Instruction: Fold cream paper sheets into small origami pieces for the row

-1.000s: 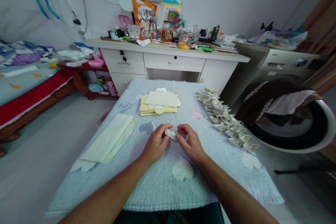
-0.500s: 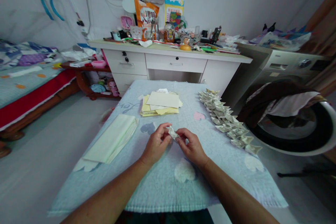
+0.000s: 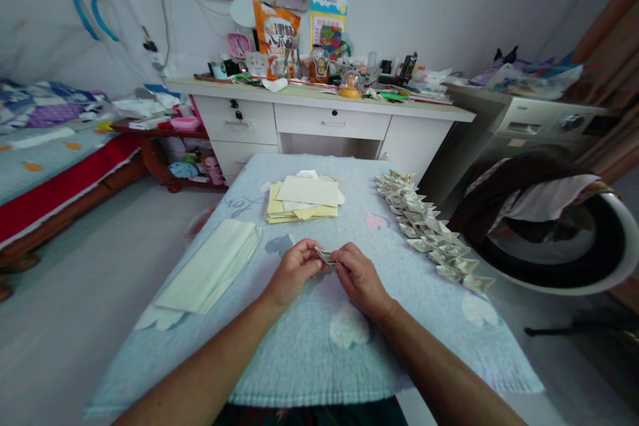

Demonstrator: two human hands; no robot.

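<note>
Between my two hands is a small folded piece of printed paper point(image 3: 327, 257), held just above the cloth-covered table point(image 3: 294, 359). My left hand point(image 3: 297, 267) pinches its left end between thumb and fingers. At its right end, my right hand point(image 3: 360, 278) is closed on it in the same way, and the fingertips hide part of the paper. Rows of folded paper boats point(image 3: 429, 229) run down the right side of the table. A stack of yellow and white paper sheets point(image 3: 307, 193) lies beyond my hands. To the left lies a folded pale green paper bundle point(image 3: 210, 266).
A white desk point(image 3: 334, 121) crowded with jars, a snack bag point(image 3: 275, 36) and small items stands behind the table. At the right is a washing machine point(image 3: 529, 123) with its door open and cloth hanging out. A bed point(image 3: 54, 160) is at the left.
The folded paper has tipped from showing its flat face to a narrower, edge-on look. My right fingers have closed over its right end. The whole view has shifted slightly.
</note>
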